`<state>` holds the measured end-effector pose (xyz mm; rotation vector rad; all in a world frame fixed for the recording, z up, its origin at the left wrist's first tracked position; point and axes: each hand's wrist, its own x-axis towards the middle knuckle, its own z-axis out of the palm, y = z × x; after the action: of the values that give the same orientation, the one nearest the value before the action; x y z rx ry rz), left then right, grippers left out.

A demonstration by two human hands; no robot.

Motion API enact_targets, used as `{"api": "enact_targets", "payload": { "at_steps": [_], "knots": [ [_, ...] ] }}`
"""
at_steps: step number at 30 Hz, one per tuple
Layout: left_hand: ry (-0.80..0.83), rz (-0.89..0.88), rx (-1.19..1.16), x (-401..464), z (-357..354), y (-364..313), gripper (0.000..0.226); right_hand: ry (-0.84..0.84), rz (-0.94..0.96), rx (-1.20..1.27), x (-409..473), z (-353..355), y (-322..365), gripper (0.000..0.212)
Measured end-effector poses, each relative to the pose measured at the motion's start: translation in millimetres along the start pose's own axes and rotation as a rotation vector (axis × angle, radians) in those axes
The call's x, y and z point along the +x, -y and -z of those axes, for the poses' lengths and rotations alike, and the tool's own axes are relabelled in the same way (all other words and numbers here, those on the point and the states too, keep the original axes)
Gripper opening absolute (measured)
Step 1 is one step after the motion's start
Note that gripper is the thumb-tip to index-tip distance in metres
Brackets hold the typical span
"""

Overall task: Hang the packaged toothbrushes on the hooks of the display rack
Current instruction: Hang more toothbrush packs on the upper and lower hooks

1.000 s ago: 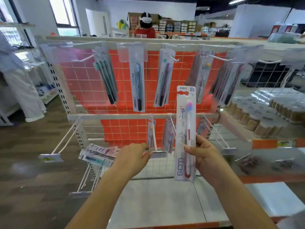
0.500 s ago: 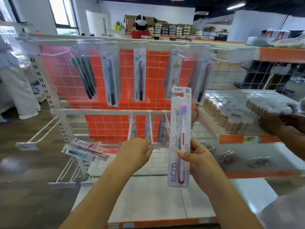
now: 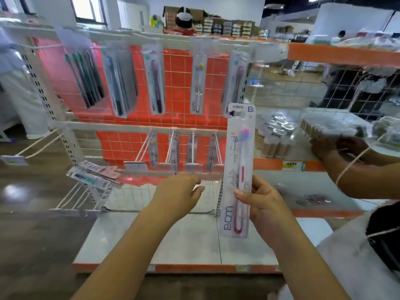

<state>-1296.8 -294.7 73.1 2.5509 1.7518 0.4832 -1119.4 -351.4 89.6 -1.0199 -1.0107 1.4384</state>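
So the right hand (image 3: 260, 200) pinches a long clear-and-white blister pack with a pink-and-white toothbrush inside (image 3: 238, 169), holding it upright in front of the white display rack with the orange grid back panel (image 3: 179, 83), not on any hook. The left hand (image 3: 176, 197) hovers near the lower row of white wire hooks (image 3: 171, 146), fingers loosely curled, holding nothing. More packaged toothbrushes (image 3: 154, 80) hang along the top row.
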Motion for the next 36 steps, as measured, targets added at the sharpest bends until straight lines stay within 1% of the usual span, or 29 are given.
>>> {"api": "enact_targets", "payload": {
  "at_steps": [5, 8, 11, 18, 23, 28, 32, 36],
  "knots": [
    [0.004, 0.002, -0.032, 0.2, -3.0, -11.1, 0.034, -0.041, -0.043, -0.015, -3.0, 16.7, -4.4, 0.039],
    [-0.001, 0.018, -0.042, 2.3, -8.2, -8.0, 0.034, -0.044, -0.054, -0.013, 4.3, 20.8, -7.3, 0.041],
    [0.043, 0.046, -0.039, 4.5, -15.2, -1.3, 0.033, -0.054, -0.071, -0.014, 14.9, 21.3, -11.1, 0.038],
    [0.102, 0.118, -0.042, 9.2, -28.4, 25.0, 0.035, -0.065, -0.113, -0.002, 40.4, 15.9, -28.0, 0.043],
    [0.117, 0.129, -0.027, 19.7, -37.1, 41.2, 0.034, -0.053, -0.152, 0.016, 60.5, 6.7, -36.6, 0.045],
    [0.119, 0.115, -0.026, 36.8, -41.9, 55.7, 0.035, -0.060, -0.152, 0.019, 81.6, 1.9, -48.4, 0.043],
    [0.073, 0.098, -0.039, 47.4, -60.7, 73.1, 0.035, -0.061, -0.142, 0.013, 102.1, 5.7, -71.7, 0.042],
    [0.074, 0.072, -0.052, 58.7, -109.1, 87.0, 0.036, -0.058, -0.106, -0.003, 123.7, 13.4, -119.5, 0.038]
  ]
}}
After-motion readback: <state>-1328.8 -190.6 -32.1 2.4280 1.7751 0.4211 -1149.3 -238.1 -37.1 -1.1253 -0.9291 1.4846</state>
